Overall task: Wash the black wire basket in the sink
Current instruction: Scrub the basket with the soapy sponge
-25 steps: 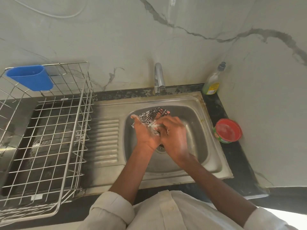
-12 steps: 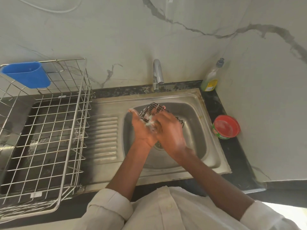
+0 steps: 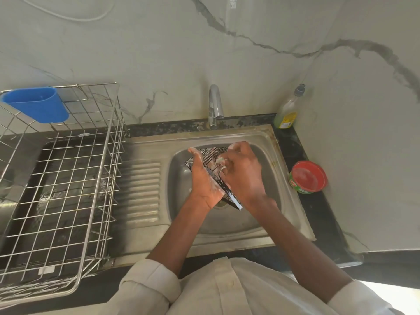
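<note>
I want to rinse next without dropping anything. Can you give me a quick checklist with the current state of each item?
1. Left hand holds the black wire basket: ok.
2. Basket is over the sink bowl: ok.
3. Right hand is on the basket, suds at its fingers: ok.
4. Tap is running: not ok, no stream visible.
5. Basket is fully scrubbed: cannot tell.
6. Drying rack has room: ok.
</note>
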{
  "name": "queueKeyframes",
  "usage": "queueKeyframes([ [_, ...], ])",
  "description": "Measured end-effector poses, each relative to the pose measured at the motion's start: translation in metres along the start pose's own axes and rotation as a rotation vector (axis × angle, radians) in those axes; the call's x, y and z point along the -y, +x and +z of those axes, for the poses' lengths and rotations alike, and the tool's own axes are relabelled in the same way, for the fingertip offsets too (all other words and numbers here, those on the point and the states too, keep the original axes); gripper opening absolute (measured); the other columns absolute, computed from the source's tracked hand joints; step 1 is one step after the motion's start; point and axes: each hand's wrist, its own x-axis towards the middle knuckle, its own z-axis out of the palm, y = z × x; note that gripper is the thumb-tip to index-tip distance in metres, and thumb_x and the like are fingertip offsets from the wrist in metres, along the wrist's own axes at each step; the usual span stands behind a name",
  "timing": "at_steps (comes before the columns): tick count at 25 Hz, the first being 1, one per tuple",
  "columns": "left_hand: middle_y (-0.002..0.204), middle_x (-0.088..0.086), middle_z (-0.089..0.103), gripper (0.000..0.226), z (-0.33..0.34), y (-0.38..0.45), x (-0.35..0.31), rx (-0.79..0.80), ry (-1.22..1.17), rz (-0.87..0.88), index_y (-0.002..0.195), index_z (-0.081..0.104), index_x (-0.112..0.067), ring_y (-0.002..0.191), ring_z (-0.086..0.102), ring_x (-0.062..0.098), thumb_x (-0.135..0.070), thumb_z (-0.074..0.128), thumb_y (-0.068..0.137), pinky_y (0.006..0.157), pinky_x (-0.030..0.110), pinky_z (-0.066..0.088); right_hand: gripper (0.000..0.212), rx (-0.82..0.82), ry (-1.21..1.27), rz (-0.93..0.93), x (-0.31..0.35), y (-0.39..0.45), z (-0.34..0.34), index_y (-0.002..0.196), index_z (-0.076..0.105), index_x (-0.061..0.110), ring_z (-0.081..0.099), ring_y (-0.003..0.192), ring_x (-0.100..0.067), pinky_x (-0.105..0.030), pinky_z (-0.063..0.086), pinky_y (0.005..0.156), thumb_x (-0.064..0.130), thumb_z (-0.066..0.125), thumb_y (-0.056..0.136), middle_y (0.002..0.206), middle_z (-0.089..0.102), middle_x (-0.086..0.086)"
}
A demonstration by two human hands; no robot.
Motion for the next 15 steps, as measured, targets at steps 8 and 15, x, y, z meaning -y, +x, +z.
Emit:
queueKeyframes([
  [8,0.133,0.01,0.071,0.104,0.006,-0.002,0.005,-0.034,0.197,0.017,0.125,0.073,-0.017,0.126,0.068,0.029,-0.098,0.022,0.083,0.09,0.047,0.061,0.029,-0.033,0.019,0.018,0.006,0.01,0.004,0.095,0.081,0.01,0.065,0.077,-0.023,-0.03,0.049,0.066,-0.012,0.065,0.084,0.091,0.069,-0.006],
  [15,0.127,0.013,0.074,0.11,-0.004,0.002,0.001,-0.073,0.141,0.027,0.13,0.07,-0.014,0.125,0.069,0.03,-0.1,0.025,0.079,0.101,0.048,0.056,0.027,0.032,0.097,-0.008,0.009,0.004,0.014,0.092,0.082,0.014,0.067,0.077,-0.022,-0.036,0.056,0.069,-0.007,0.067,0.087,0.091,0.071,-0.002],
])
